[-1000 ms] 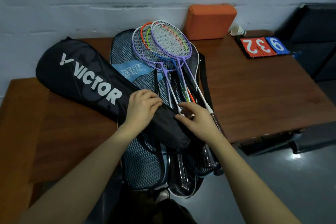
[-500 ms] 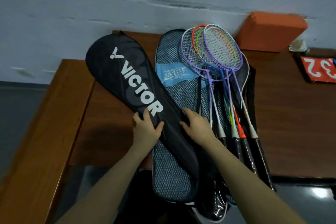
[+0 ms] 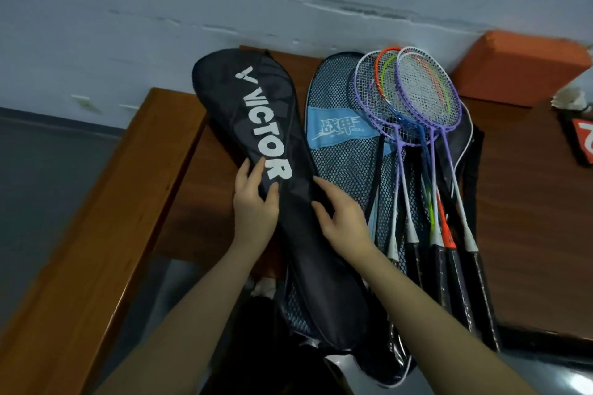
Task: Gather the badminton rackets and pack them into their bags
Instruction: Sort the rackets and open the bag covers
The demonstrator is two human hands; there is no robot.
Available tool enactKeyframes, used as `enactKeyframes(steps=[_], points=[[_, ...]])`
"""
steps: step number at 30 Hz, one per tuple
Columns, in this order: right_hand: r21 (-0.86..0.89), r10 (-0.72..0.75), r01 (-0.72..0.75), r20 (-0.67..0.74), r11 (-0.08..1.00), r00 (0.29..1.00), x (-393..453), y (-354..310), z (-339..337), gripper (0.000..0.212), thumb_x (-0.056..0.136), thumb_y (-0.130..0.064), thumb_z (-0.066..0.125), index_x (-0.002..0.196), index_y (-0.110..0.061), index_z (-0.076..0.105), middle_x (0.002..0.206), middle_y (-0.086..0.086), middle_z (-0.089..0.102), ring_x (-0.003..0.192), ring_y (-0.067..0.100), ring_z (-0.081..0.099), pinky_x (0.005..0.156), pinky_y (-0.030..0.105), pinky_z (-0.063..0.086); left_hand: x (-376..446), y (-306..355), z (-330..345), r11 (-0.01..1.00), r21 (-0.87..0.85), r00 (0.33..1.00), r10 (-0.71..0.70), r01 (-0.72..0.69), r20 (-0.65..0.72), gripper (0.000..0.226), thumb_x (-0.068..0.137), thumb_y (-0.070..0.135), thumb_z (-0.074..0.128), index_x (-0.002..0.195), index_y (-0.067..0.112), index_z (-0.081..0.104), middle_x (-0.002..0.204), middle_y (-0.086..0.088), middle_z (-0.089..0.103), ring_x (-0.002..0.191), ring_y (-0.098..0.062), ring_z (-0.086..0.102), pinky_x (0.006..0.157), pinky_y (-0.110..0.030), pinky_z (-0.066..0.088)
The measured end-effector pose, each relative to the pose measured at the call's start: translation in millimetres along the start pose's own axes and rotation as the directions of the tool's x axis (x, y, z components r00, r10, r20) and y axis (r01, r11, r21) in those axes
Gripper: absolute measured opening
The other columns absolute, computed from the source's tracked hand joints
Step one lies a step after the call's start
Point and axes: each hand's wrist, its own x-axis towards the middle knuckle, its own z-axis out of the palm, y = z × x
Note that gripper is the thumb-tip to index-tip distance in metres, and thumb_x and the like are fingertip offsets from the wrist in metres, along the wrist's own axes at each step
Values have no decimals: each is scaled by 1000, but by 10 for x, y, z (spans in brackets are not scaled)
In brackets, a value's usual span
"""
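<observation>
the left hand (image 3: 255, 202) has its grip on the left edge of the black victor bag (image 3: 272, 176), thumb on top beside the last white letter and fingers lying along the edge. the right hand (image 3: 345, 218) rests on the bag's right edge with fingers spread and only lightly bent; its grip is wide and wraps nothing. the bag lies flat and slanted on the wooden worktop (image 3: 199, 202), its broad rounded end toward the wall and its narrow end hanging over the near edge between the two forearms.

just beside it on the right lies a mesh bag (image 3: 340, 170) with a light blue label, the black bag's lower part overlapping it. on the mesh bag's right half sits a bundle of rackets (image 3: 414, 99), their heads stacked at the far end: purple, orange, green and blue frames. the shafts run toward the near edge and the dark handles overhang it.

farther right, against the wall, stands an orange block (image 3: 519, 67). a white shuttlecock (image 3: 571, 99) and a red card (image 3: 582, 141) sit at the frame's right edge.
</observation>
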Motion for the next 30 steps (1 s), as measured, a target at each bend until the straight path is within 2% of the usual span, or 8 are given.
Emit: enactKeyframes(steps=[4,7,12,16,20,24,27,30], points=[[60,-11,20,-142,998,990,-107,-211,133,40,92,-13,54,132,-9,49,128,4,58,117,16,54,100,28,43,91,110,-213,993,20,993,118,-119,23,45,89,9,57,133,13,48,145,-10,35,132,-18,36,109,-38,35],[91,9,8,-188,996,982,-122,-327,206,43,92,-14,54,134,-9,46,130,5,57,118,18,54,100,33,44,168,116,-329,983,80,984,156,-163,87,45,89,10,58,133,11,47,145,-10,35,133,-17,34,109,-33,33],[110,115,-93,-217,990,969,-64,-473,408,46,92,-16,54,137,-9,42,132,6,55,120,19,52,102,33,42,410,58,-483,973,159,967,129,-166,222,48,90,14,57,136,13,43,149,-8,30,136,-20,28,112,-34,26],[131,217,-195,-175,972,960,-12,-576,725,49,92,-15,54,138,-11,39,135,6,51,122,18,49,104,34,40,596,-185,-644,948,290,949,35,-131,314,53,90,18,57,139,11,37,149,-11,28,137,-25,26,113,-34,22],[149,296,-276,-141,950,945,130,-667,960,50,89,-11,57,137,-12,41,130,9,53,109,22,55,96,36,46,732,-389,-817,925,347,931,19,-155,365,57,90,16,58,140,7,34,149,-14,28,137,-26,26,111,-29,18],[169,340,-310,-191,936,921,322,-757,1155,50,87,-5,54,135,-12,42,125,9,53,108,20,55,96,34,46,797,-573,-913,881,403,916,77,-248,395,50,93,20,52,138,3,37,147,-19,29,134,-32,31,112,-43,25],[76,344,-336,-161,939,925,385,-744,1276,52,88,-5,53,137,-11,39,125,11,50,108,22,53,95,29,43,780,-763,-941,812,502,899,61,-297,434,50,92,20,52,136,0,38,144,-23,32,128,-37,36,107,-45,27],[-222,388,-392,-66,893,919,376,-640,1341,52,91,-19,51,140,-17,35,123,11,49,112,29,49,96,40,38,734,-937,-973,708,603,877,48,-367,478,48,84,16,64,125,-4,50,132,-26,47,109,-42,51,90,-48,41]])
